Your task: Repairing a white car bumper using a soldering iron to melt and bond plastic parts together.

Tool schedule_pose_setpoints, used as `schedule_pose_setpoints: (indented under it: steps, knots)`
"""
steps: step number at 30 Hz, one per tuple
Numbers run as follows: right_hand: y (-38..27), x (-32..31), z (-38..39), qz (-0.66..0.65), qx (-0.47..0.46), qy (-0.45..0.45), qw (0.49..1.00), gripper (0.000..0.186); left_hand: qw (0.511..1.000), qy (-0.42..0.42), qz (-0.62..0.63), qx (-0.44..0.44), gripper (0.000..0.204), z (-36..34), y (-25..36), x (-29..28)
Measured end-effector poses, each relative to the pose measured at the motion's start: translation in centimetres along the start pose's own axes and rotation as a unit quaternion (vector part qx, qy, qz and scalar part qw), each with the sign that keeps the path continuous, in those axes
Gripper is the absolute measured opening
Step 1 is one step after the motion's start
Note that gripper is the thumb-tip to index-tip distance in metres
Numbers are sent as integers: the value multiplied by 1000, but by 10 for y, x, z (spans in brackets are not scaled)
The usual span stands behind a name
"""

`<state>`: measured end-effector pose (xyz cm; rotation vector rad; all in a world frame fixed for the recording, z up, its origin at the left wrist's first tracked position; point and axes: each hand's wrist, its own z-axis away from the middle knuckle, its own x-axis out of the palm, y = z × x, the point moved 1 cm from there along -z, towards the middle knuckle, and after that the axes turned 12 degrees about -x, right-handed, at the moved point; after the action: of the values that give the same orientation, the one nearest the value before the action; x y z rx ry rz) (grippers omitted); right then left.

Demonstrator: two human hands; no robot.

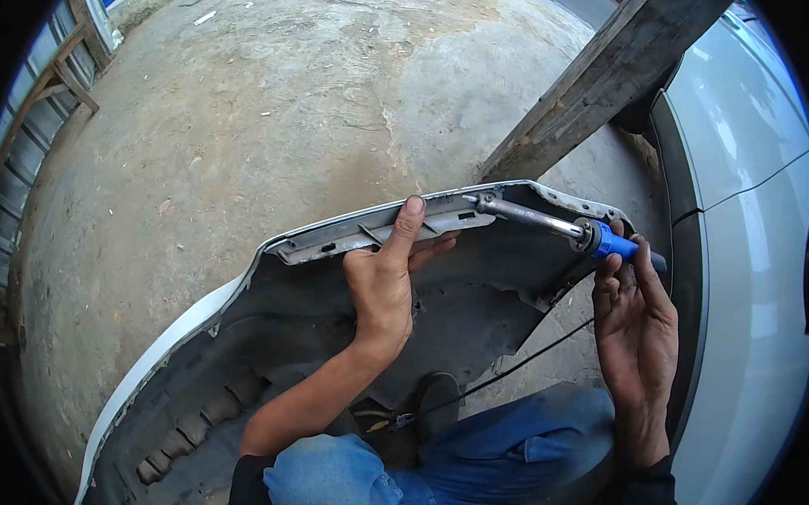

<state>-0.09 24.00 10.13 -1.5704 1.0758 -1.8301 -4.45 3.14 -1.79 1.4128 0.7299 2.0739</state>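
Observation:
My right hand (634, 321) grips the blue handle of a soldering iron (537, 219), which points left. Its thin tip meets or hovers just over the flanged edge of a car bumper (310, 248); contact is hard to tell. The bumper stands propped before me, dark inner side toward me, with a white outer rim along its far edge. My left hand (385, 283) pinches that flange a little left of the tip, thumb on top and fingers beneath. Slots and small ribs show along the flange. A black cord (531, 355) runs from near the right hand down toward my shoe.
A white car (756, 268) stands close on my right. A slanting wooden post (601, 85) rises beyond the bumper. Rough concrete floor (248, 119) spreads ahead, with a corrugated metal wall and wooden frame (46, 92) at far left. My bent knees (514, 438) are below.

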Motion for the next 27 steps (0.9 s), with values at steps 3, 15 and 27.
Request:
schedule_pose_setpoints:
  steps: [3, 15, 27]
  knots:
    - [13, -5, 21, 44, -74, 25, 996, 30, 1000, 5, -9, -1, 31, 0, -1, -6]
    - [71, -2, 77, 274, -366, -165, 874, 22, 1000, 16, 5, -12, 30, 1, -1, -4]
    - [91, -4, 73, 379, -394, -225, 807, 21, 1000, 10, 28, 3, 33, -1, 0, -3]
